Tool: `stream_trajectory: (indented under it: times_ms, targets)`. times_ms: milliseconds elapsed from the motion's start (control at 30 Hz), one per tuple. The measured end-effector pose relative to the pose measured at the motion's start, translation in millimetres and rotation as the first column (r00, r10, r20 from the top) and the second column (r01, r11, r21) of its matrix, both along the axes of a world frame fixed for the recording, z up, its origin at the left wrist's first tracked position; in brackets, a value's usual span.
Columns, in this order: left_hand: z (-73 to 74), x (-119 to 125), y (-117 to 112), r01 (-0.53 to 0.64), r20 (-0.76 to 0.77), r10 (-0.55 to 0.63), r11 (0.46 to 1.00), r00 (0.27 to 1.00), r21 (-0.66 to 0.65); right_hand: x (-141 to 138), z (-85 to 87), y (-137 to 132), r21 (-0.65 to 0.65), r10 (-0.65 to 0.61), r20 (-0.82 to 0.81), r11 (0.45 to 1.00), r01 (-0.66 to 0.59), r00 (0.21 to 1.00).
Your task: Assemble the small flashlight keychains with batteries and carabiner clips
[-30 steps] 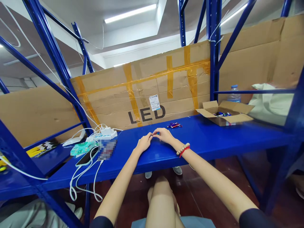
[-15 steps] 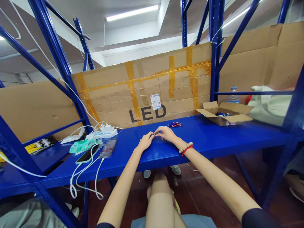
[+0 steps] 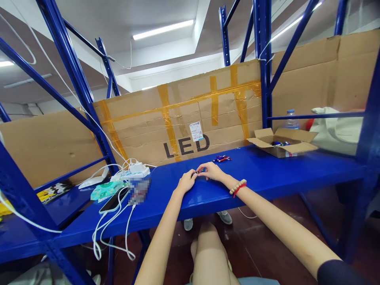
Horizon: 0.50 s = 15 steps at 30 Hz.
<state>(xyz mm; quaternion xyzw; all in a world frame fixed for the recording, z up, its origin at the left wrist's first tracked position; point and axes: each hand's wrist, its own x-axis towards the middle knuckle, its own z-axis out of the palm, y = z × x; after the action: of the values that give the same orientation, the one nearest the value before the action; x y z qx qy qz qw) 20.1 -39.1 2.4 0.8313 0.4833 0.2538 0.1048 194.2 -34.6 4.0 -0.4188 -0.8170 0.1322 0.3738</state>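
Over the glossy blue worktop (image 3: 255,168), between its front and back edges, the bare left hand (image 3: 186,181) and bare right hand (image 3: 211,171) pinch fingertips closed around a small dark slender piece (image 3: 194,173). It bridges them, long axis seemingly crosswise, ends hidden. The loose red-and-purple pile of slim pieces (image 3: 222,158) lies toward the back edge, nearer the right hand.

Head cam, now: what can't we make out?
All in head view:
Item: mostly hidden by left hand and right hand, too small to identify.
Box contents: partly hidden by its walls.
Label print: too small.
Patch beside phone: pixelated.
Bag: right edge hidden by post.
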Motion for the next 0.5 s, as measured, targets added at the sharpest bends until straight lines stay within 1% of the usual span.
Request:
stream_trajectory:
  times_ms: [200,367,500]
  targets:
    - [0.5,0,-1,-0.018,-0.011,0.018,1.000,1.000,0.009,0,3.2,-6,0.011,-0.043,0.017,0.999,0.043,0.999]
    - [-0.4,0,-2,-0.011,0.001,0.011,1.000,1.000,0.017,-2,7.4,-14,0.051,-0.073,0.041,0.996,0.071,0.997]
    - [0.8,1,-2,-0.018,-0.018,0.018,1.000,1.000,0.009,-3,7.9,-14,0.042,-0.073,0.023,0.997,0.072,0.997]
